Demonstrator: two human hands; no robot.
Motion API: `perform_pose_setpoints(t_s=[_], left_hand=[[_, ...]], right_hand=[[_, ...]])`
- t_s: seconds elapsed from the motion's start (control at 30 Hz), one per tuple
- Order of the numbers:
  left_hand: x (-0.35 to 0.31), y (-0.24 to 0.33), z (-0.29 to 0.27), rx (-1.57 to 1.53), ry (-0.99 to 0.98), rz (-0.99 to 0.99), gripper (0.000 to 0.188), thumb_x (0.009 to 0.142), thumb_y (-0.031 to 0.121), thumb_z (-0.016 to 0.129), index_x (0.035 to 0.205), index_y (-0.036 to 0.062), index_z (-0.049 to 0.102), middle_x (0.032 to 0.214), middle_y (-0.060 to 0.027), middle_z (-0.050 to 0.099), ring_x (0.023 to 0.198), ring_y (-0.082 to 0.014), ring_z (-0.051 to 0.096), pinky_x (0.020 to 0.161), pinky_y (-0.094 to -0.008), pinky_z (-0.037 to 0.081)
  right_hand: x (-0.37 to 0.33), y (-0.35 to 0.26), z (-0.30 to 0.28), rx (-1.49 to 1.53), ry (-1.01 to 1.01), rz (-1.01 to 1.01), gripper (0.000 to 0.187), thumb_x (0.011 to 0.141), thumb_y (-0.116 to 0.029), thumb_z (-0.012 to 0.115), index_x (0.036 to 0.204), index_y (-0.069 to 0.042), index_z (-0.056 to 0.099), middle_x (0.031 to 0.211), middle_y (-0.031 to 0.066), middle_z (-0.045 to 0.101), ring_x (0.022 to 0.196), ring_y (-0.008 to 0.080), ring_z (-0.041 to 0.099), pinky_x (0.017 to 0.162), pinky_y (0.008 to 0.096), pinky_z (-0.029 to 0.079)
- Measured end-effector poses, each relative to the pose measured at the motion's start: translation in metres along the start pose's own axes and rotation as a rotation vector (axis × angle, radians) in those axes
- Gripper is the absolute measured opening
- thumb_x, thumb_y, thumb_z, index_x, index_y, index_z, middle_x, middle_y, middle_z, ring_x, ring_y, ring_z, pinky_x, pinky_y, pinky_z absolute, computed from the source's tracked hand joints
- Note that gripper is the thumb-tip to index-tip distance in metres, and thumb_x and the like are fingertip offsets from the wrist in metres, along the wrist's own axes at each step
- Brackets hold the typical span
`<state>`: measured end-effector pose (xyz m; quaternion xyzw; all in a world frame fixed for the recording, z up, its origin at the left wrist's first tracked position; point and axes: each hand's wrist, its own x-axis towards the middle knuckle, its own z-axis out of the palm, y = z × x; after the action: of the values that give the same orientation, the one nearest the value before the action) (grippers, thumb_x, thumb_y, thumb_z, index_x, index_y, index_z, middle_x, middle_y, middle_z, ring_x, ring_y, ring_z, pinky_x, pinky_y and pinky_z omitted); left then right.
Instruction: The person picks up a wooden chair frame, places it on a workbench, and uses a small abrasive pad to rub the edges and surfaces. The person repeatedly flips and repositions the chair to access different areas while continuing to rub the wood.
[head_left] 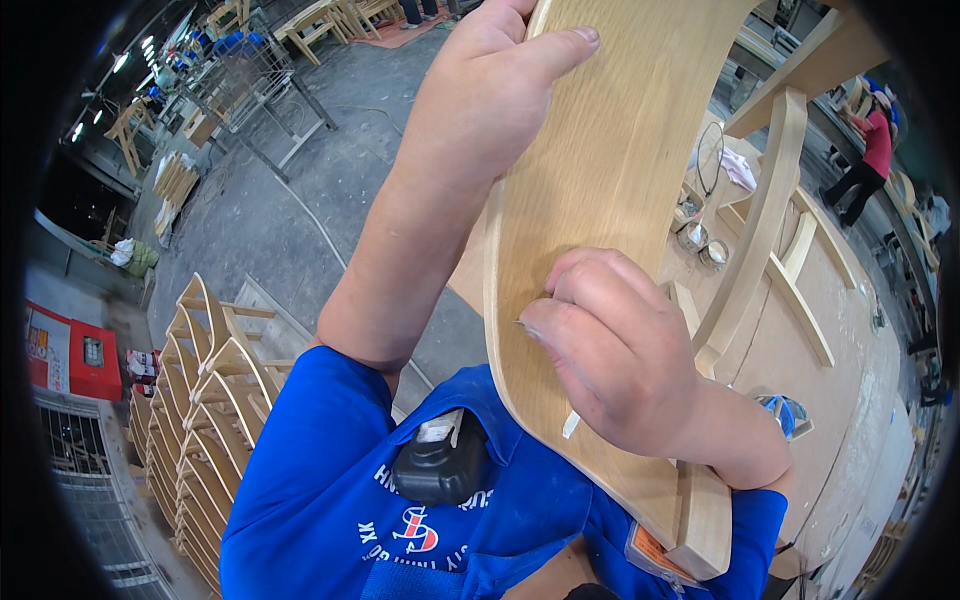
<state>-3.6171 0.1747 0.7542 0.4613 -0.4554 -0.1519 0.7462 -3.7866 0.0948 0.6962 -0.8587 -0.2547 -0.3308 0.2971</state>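
Note:
A curved light-wood chair panel stands tilted before my chest, its rounded lower end near my shirt. My left hand is closed round its left edge high up, thumb lying on the face and fingers hidden behind. Lower down, my right hand rests against the same face with its fingers curled and pressed together. Whatever they pinch, if anything, is too small or hidden to name. Just below those fingers a small pale strip shows on the wood. A wooden chair frame leg rises right of the panel.
On the workbench to the right lie loose wooden pieces, small round tins and a blue roll. Curved wooden parts are stacked at left. A metal cart stands farther off. Another person works at far right.

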Motion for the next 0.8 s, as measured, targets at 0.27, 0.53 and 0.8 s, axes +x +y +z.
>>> perform_pose_setpoints(t_s=[0.27,0.53,0.8], left_hand=[[0.0034,-0.0047,-0.0009,-0.024,0.007,0.003,0.046,0.104,0.005,0.052,0.148,-0.0046,0.044,0.136,-0.0126,0.061,0.123,-0.0169,0.059,0.106,-0.0311,0.045],[-0.0002,-0.0027,-0.0011,0.026,0.048,-0.040,0.046,0.104,0.005,0.051,0.149,-0.0044,0.044,0.136,-0.0135,0.061,0.122,-0.0171,0.059,0.105,-0.0311,0.046],[0.0031,-0.0070,-0.0043,0.017,0.037,-0.023,0.046,0.104,0.005,0.052,0.148,-0.0049,0.044,0.136,-0.0135,0.061,0.123,-0.0171,0.059,0.105,-0.0310,0.046]], right_hand=[[-0.0004,0.0010,-0.0014,-0.009,-0.006,-0.001,0.034,0.060,0.003,0.072,0.093,0.003,0.065,0.088,0.0163,0.054,0.087,0.0362,0.062,0.070,0.0418,0.053],[0.0004,0.0013,0.0003,0.001,0.009,-0.001,0.034,0.060,0.003,0.072,0.092,0.003,0.065,0.088,0.0161,0.054,0.086,0.0361,0.062,0.071,0.0420,0.053],[-0.0012,0.0012,-0.0024,0.033,-0.013,0.042,0.031,0.064,0.006,0.073,0.094,0.002,0.065,0.089,0.0162,0.056,0.086,0.0361,0.062,0.070,0.0412,0.052]])
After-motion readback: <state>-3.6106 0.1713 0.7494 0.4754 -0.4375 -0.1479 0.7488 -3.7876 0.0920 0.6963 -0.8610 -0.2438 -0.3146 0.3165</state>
